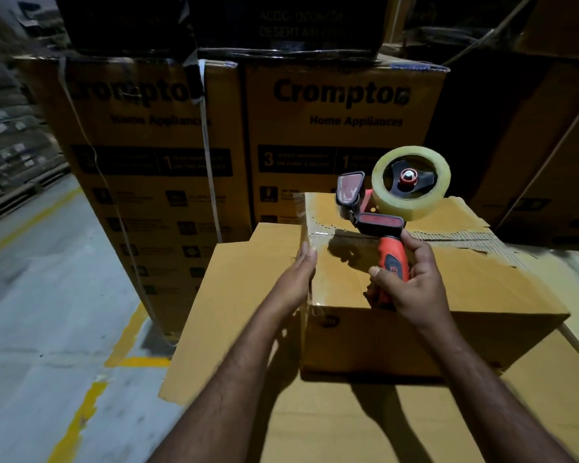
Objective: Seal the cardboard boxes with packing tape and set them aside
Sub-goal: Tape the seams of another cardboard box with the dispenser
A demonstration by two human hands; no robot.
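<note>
A brown cardboard box point(455, 282) with torn top flaps sits on a larger flat carton point(234, 295). My right hand point(411, 285) grips the red handle of a tape dispenser point(378, 222), held upright above the box top. Its roll of clear packing tape point(411, 182) sits at the upper right of the tool. Clear tape runs along the box's centre seam near the left edge. My left hand point(298, 275) presses flat with straight fingers against the box's left side at the top corner.
Tall yellow printed cartons point(341, 128) with strapping stand stacked right behind the box. More brown cartons point(549, 145) fill the right. On the left is grey concrete floor point(47, 279) with yellow lines, and pallets of sacks point(10, 135) at the far left.
</note>
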